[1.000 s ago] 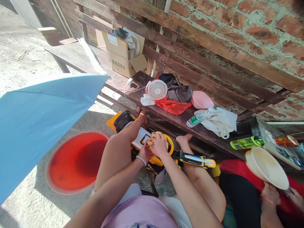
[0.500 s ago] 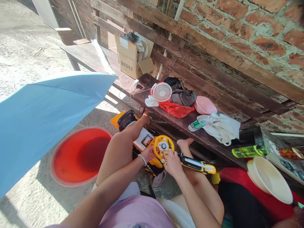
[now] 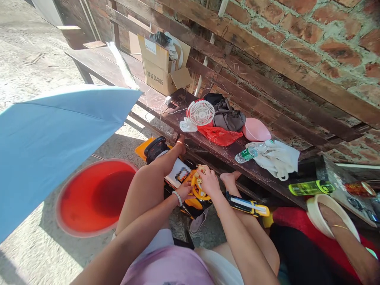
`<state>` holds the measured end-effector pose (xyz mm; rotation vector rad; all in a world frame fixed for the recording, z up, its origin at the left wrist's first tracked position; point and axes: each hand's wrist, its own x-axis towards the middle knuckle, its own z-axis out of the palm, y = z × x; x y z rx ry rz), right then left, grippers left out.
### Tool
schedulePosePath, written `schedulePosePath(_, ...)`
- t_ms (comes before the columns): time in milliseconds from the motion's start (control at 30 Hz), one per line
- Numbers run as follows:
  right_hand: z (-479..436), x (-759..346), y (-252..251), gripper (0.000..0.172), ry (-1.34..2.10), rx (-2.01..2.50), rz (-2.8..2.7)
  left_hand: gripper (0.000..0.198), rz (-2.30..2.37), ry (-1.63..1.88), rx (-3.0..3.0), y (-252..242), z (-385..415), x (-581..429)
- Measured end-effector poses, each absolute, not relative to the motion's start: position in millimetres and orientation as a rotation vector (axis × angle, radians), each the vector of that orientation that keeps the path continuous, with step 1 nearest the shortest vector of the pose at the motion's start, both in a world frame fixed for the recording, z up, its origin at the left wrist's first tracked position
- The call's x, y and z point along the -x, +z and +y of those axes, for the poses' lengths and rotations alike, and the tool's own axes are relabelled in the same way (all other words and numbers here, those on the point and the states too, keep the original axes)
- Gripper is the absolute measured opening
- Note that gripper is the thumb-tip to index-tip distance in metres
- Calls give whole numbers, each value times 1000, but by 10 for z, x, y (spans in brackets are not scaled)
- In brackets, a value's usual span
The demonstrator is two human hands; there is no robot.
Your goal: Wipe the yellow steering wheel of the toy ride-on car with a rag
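My right hand (image 3: 207,181) is closed round a small pale yellowish thing (image 3: 200,170) that I cannot name, held over the yellow steering wheel (image 3: 198,193) of a toy ride-on car (image 3: 166,166). My left hand (image 3: 184,190), with a bead bracelet at the wrist, is curled beside the wheel and touches it. Both my bare legs stretch forward, feet resting against the wooden bench (image 3: 208,152).
A red basin (image 3: 95,198) sits on the ground at left under a blue umbrella (image 3: 53,142). On the bench lie a cardboard box (image 3: 162,63), small fan (image 3: 202,113), red bag (image 3: 219,135), water bottle (image 3: 251,151), and white cloth (image 3: 279,158). Another person's arm (image 3: 347,241) reaches into a white bowl (image 3: 314,202) at right.
My right hand rose from below the steering wheel to above it, still gripping the small thing. Another person's arm came into the white bowl. The view shifted slightly.
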<state>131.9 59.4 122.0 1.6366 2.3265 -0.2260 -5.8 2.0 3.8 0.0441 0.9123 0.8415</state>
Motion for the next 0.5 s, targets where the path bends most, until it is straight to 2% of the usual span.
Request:
schedulePosePath(233, 210, -1414, 1229, 68, -127, -1939, 1961, 27, 911, 867, -18, 86, -19, 30)
schedulePosePath(500, -424, -1053, 1242, 69, -397, -1831, 2112, 31, 856, 931, 50, 97, -4, 9)
